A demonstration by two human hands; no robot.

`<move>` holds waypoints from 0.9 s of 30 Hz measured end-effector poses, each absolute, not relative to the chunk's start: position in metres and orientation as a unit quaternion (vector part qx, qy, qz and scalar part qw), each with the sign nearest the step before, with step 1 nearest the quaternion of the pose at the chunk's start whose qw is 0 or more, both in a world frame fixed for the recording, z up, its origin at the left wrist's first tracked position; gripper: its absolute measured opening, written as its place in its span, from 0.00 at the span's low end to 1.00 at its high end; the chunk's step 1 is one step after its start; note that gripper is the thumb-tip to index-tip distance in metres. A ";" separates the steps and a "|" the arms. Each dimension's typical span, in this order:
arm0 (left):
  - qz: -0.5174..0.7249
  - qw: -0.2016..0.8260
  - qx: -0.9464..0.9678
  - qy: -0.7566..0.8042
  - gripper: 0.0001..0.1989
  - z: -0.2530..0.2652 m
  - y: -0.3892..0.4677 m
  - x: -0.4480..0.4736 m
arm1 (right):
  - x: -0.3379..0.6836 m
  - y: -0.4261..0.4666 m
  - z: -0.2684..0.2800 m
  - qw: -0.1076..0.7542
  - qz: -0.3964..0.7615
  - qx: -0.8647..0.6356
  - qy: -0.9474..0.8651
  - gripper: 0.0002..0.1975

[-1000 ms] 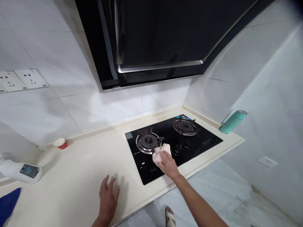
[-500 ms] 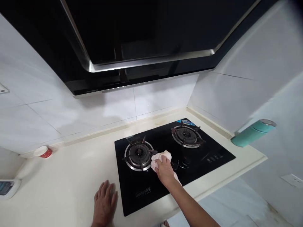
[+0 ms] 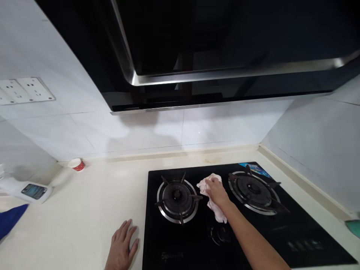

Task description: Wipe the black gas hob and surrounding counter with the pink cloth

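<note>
My right hand (image 3: 217, 191) presses a crumpled pale pink cloth (image 3: 217, 213) onto the black glass gas hob (image 3: 168, 245). The cloth lies between the left burner (image 3: 177, 195) and the right burner (image 3: 254, 189), behind the control knobs (image 3: 221, 234). Its lower end trails toward me from under the palm. My left hand (image 3: 122, 245) rests on the pale countertop just left of the hob, fingers spread and nothing in it.
Low overhead hangs a black range hood (image 3: 180, 92). A red and white paper cup (image 3: 76, 164) and a white spray bottle (image 3: 30, 189) are at the left, near blue fabric (image 3: 12, 219). Wall sockets (image 3: 26, 90) sit above. A green flask (image 3: 353, 227) shows at the right edge.
My right hand has slid the cloth back across the hob, away from the knobs. The view has swung left, bringing in the sockets and more of the bottle. My left hand stays on the countertop.
</note>
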State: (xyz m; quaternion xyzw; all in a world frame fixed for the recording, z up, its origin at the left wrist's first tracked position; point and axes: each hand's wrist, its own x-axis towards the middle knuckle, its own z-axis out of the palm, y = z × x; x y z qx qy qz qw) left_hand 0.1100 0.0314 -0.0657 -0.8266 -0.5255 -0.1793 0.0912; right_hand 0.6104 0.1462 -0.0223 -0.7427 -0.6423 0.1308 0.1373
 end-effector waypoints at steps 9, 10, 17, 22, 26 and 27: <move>-0.178 0.102 -0.826 -0.525 0.19 -0.055 0.025 0.118 | 0.597 0.224 -0.013 0.089 0.138 -0.689 -0.706 0.32; -0.178 0.098 -0.826 -0.526 0.18 -0.053 0.024 0.119 | 0.597 0.231 -0.012 0.071 0.136 -0.702 -0.696 0.34; -0.173 0.087 -0.823 -0.534 0.19 -0.051 0.018 0.123 | 0.583 0.284 0.000 -0.022 0.155 -0.672 -0.724 0.29; -0.170 0.063 -0.819 -0.545 0.21 -0.051 0.015 0.124 | 0.555 0.320 0.014 -0.052 0.187 -0.563 -0.804 0.25; -0.170 0.053 -0.816 -0.549 0.19 -0.050 0.014 0.126 | 0.516 0.335 0.021 -0.063 0.206 -0.482 -0.849 0.24; -0.170 0.050 -0.815 -0.551 0.19 -0.049 0.014 0.126 | 0.502 0.337 0.021 -0.062 0.208 -0.466 -0.858 0.25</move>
